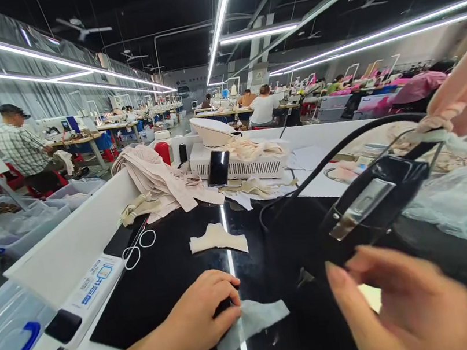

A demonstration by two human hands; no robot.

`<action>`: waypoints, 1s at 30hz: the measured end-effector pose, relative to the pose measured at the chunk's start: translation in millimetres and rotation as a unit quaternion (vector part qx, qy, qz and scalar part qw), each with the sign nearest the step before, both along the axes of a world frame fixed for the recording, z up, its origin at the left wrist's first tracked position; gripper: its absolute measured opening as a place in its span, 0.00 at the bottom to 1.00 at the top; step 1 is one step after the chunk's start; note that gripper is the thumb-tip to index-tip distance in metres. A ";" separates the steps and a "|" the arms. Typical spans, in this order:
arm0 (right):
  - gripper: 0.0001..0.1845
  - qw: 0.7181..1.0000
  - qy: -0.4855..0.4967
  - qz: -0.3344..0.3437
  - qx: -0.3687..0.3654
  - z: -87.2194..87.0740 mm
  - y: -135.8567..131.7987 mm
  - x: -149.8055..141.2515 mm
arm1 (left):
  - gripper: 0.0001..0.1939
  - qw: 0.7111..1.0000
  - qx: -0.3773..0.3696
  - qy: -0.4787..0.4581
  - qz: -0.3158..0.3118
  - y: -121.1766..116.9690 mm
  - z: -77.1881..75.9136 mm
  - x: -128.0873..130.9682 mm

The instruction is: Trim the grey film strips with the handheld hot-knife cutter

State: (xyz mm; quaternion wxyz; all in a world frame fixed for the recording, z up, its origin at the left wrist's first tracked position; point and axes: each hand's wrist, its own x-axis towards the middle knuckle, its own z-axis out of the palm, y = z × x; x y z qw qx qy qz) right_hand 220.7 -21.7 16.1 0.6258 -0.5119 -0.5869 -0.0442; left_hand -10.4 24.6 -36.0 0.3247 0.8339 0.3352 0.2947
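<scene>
My left hand (208, 313) rests low at the centre, fingers curled. Its thumb and forefinger nearly meet at the upper left edge of a thin, greyish-white piece of fabric (261, 318) lying on the glossy black work surface (157, 286). Blurred by motion, my right hand (404, 304) hovers at the lower right with thumb and forefinger apart. Part of a cream fabric piece (371, 296) shows behind it. Just above that hand is a black device with a shiny metal plate (367, 202). Farther back lies a cream cut-out fabric piece (218, 238), flat and apart from both hands.
Beige fabric strips (155, 178) heap at the back left, beside a white vented box (240, 162) with a phone (219, 167) leaning on it. White-handled scissors (139, 248) lie left. A black cable (304, 179) arches to the right, near clear plastic (466, 204). Co-workers sit beyond.
</scene>
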 end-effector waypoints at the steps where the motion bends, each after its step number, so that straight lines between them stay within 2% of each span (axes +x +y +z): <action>1: 0.11 0.997 -0.072 0.030 -0.008 -5.4 -0.3 -0.2 | 0.05 1.000 -0.004 -0.013 -0.005 0.6 -0.1 0.0; 3: 0.11 0.972 -0.206 0.107 -0.037 -16.1 0.7 -4.1 | 0.03 0.999 -0.014 -0.032 -0.015 1.4 0.0 -0.5; 5: 0.14 0.956 -0.245 0.144 -0.076 -24.9 3.3 -11.7 | 0.02 0.999 -0.031 -0.031 -0.019 1.5 1.4 -1.4; 7: 0.13 0.950 -0.236 0.168 -0.115 -29.8 6.0 -20.2 | 0.03 0.998 -0.054 -0.017 -0.006 1.3 4.9 -3.1; 10: 0.07 0.932 -0.173 0.210 -0.241 -28.6 9.6 -28.6 | 0.04 0.996 -0.091 -0.010 0.012 2.3 13.2 -6.6; 12: 0.09 0.913 -0.125 0.233 -0.311 -24.7 13.1 -30.4 | 0.04 0.993 -0.115 -0.027 0.005 4.9 18.5 -9.1; 13: 0.11 0.909 -0.112 0.240 -0.321 -22.8 15.7 -30.6 | 0.04 0.991 -0.129 -0.041 -0.001 7.0 20.4 -10.1; 17: 0.12 0.917 -0.114 0.238 -0.300 -16.8 32.1 -31.1 | 0.02 0.981 -0.172 -0.095 0.006 21.1 22.5 -10.2; 21: 0.11 0.938 -0.135 0.197 -0.252 -13.8 55.2 -35.6 | 0.11 0.981 -0.154 -0.105 0.062 43.6 21.9 -5.0; 25: 0.13 0.947 -0.156 0.144 -0.240 -15.0 82.0 -41.0 | 0.11 0.983 -0.103 -0.072 0.133 69.9 25.3 -1.0; 30: 0.12 0.944 -0.216 0.090 -0.234 -22.0 111.0 -46.4 | 0.03 0.979 0.013 0.039 0.199 90.9 30.8 0.0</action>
